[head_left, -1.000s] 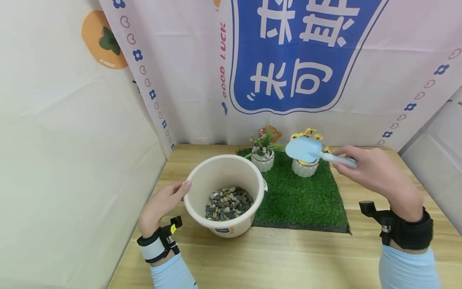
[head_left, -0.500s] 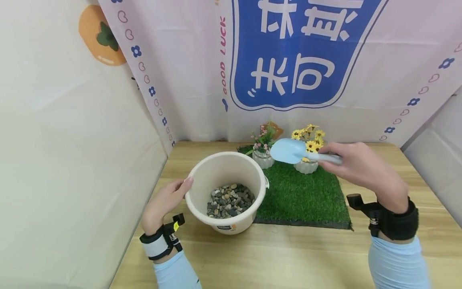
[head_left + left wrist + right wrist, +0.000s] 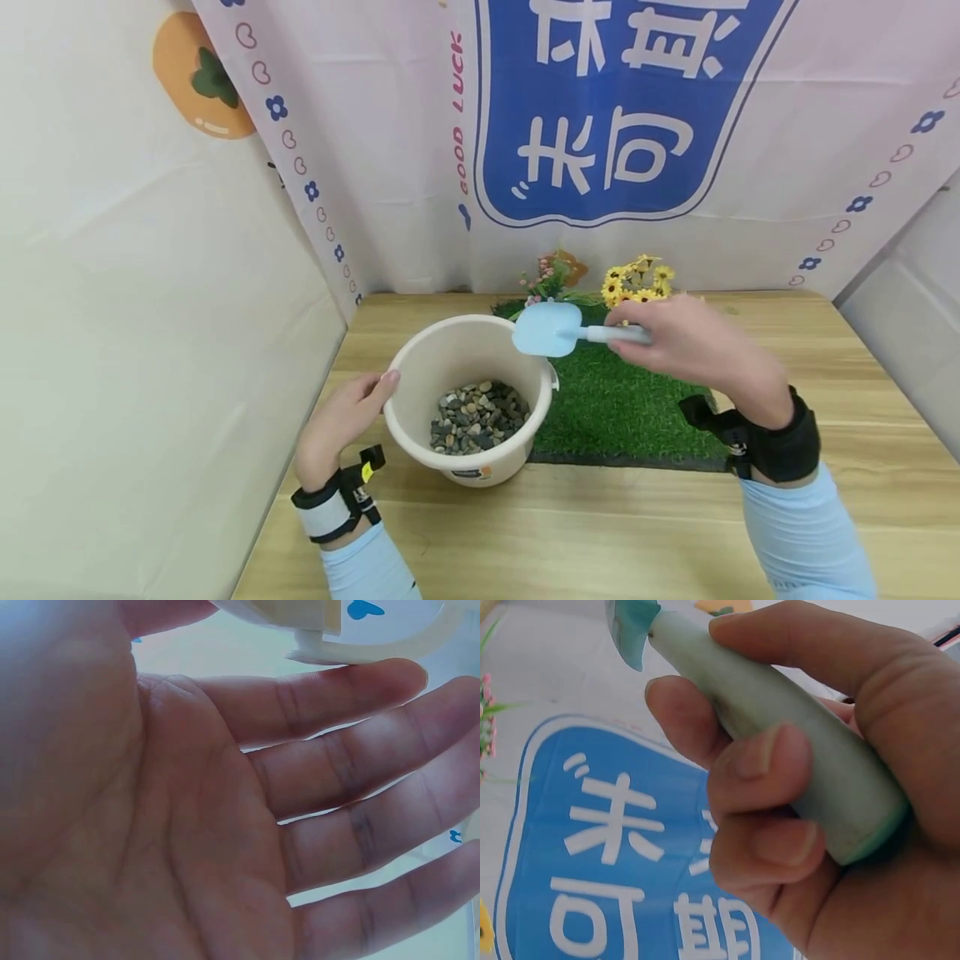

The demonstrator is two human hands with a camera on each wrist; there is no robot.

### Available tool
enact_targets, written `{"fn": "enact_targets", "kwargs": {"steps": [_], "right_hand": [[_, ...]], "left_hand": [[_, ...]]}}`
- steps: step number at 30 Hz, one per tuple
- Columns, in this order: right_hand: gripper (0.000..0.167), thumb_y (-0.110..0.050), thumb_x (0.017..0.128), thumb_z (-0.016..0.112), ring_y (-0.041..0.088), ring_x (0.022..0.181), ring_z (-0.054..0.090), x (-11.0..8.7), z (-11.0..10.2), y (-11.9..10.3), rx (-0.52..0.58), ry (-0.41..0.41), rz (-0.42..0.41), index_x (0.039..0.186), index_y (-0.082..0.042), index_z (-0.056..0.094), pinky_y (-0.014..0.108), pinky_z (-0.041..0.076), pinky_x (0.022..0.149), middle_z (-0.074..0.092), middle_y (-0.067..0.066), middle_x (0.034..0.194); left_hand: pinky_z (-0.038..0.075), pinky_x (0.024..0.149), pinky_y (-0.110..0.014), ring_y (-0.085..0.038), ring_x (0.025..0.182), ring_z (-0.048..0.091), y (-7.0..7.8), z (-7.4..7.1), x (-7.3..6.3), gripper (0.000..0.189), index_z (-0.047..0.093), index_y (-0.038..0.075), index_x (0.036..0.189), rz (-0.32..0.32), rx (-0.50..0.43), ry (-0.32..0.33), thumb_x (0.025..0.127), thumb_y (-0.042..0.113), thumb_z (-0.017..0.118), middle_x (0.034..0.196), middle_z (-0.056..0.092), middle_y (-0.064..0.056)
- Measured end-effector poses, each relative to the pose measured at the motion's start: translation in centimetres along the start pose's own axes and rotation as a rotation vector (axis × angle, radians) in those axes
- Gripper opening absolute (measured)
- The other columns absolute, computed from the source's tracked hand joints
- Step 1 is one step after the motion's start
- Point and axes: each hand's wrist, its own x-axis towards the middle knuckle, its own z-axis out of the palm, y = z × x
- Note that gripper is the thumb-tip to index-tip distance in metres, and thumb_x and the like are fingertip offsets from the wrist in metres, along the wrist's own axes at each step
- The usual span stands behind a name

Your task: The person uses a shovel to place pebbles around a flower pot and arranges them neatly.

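Observation:
A cream bucket [image 3: 417, 367] holds grey and tan pebbles [image 3: 480, 417]. At its left rim is my left hand [image 3: 345, 423], thumb over the edge and fingers outside. The left wrist view shows those fingers [image 3: 345, 769] long and nearly straight, the index touching the bucket's white handle [image 3: 405, 649]. My right hand [image 3: 693, 342] grips a light-blue garden trowel [image 3: 549, 330] by its pale grip [image 3: 780, 735], fingers curled round it. The trowel's blade points left, over the bucket's right rim, and no stones show on it.
Behind the trowel and right hand stand pink flowers [image 3: 546, 282] and yellow flowers [image 3: 637, 282], their pots hidden in the head view. A green turf mat [image 3: 622, 417] lies right of the bucket on the wooden table [image 3: 600, 533]. A printed curtain [image 3: 405, 150] hangs behind.
My right hand has carried the trowel left, from in front of the yellow flowers to the bucket's right rim. The left hand and the bucket stay nearly in place.

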Motion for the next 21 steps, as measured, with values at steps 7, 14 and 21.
{"fn": "enact_targets", "kwargs": {"steps": [7,14,21], "right_hand": [[0.015,-0.018,0.092,0.067,0.003,0.049,0.04,1.4,1.2,-0.9,0.005,-0.037,-0.048,0.106,-0.015,0.07,0.02,0.036,0.047,0.059,-0.007,0.072],[0.015,-0.021,0.093,0.067,0.004,0.048,0.035,2.7,3.0,-1.7,-0.051,-0.086,-0.094,0.107,-0.016,0.069,0.02,0.031,0.05,0.052,-0.009,0.065],[0.006,-0.019,0.094,0.065,0.005,0.051,0.03,3.3,4.3,-2.3,-0.04,-0.133,-0.136,0.099,-0.017,0.066,0.021,0.027,0.052,0.043,-0.008,0.064]], "left_hand": [[0.049,0.096,-0.049,-0.025,0.108,0.064,0.0,-0.1,-0.2,0.061,0.061,0.009,0.127,0.001,-0.01,0.001,0.101,0.058,0.036,0.112,0.071,-0.009],[0.048,0.096,-0.05,-0.025,0.11,0.063,-0.1,0.0,-0.2,0.064,0.06,0.008,0.13,-0.017,-0.034,-0.005,0.1,0.06,0.037,0.115,0.07,-0.011],[0.049,0.095,-0.05,-0.025,0.11,0.063,0.0,0.1,-0.1,0.066,0.06,0.008,0.129,-0.024,-0.027,-0.003,0.099,0.062,0.037,0.116,0.07,-0.011]]}}
